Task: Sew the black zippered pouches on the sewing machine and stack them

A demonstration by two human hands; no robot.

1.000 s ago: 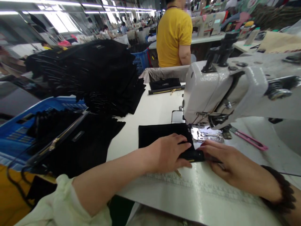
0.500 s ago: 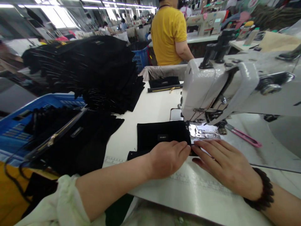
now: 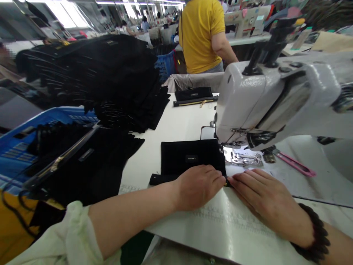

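Observation:
A black fabric piece (image 3: 176, 156) with a small label lies flat on the white table, its right edge at the metal plate of the sewing machine (image 3: 237, 99). Along its near edge runs a black zipper strip (image 3: 160, 179). My left hand (image 3: 200, 187) presses on the strip near its right end, fingers together around it. Just to the right, my right hand (image 3: 271, 202) pinches the end of the strip, where a bit of gold shows between the hands. The fingertips of both hands nearly touch, and they cover part of the strip.
Pink-handled snips (image 3: 296, 163) lie right of the needle plate. Another black piece with a zipper (image 3: 194, 95) is behind. A tall pile of black fabric (image 3: 104, 77) and a blue basket (image 3: 66, 112) stand left. A person in yellow (image 3: 202, 35) stands beyond the table.
The right hand's fingers have drawn together at the strip's end, where gold now shows. The view has shifted slightly, and the person in yellow has moved an arm.

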